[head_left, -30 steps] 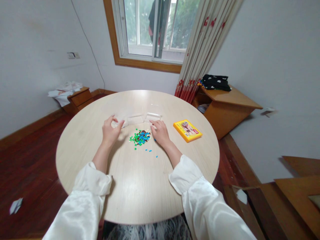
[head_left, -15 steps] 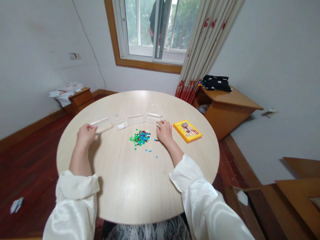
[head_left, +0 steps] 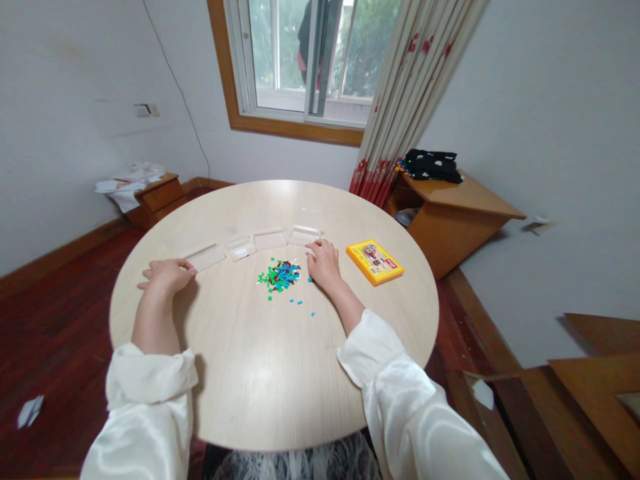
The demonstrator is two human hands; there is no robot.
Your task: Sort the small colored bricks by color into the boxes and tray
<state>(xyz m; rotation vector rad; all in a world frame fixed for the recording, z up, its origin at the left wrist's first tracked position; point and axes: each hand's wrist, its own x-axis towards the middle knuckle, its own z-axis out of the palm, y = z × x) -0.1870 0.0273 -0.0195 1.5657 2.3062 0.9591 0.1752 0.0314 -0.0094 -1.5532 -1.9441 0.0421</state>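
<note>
In the head view my left hand [head_left: 167,275] rests at the left of the table, fingers apart, its thumb side by the near end of the leftmost clear plastic box [head_left: 206,259]. My right hand [head_left: 326,263] is low over the table with bent, parted fingers and nothing visible in them. Its fingertips are close to the near right corner of the rightmost clear box [head_left: 305,235]; whether they touch it I cannot tell. Between the hands lies a pile of small green, blue, brown and cream toy bricks [head_left: 283,275], with a few blue ones scattered nearer me.
Two more clear boxes, one with a white label [head_left: 241,253] and one plain [head_left: 271,239], complete an arc beyond the pile. To the right lies a yellow box [head_left: 375,263] with a printed picture. The round table [head_left: 270,373] has a wooden cabinet [head_left: 450,227] behind its right edge.
The leftmost clear box has gone from held and slightly raised to lying on the table. My left hand has loosened and drawn slightly nearer and left; my right hand has shifted slightly left.
</note>
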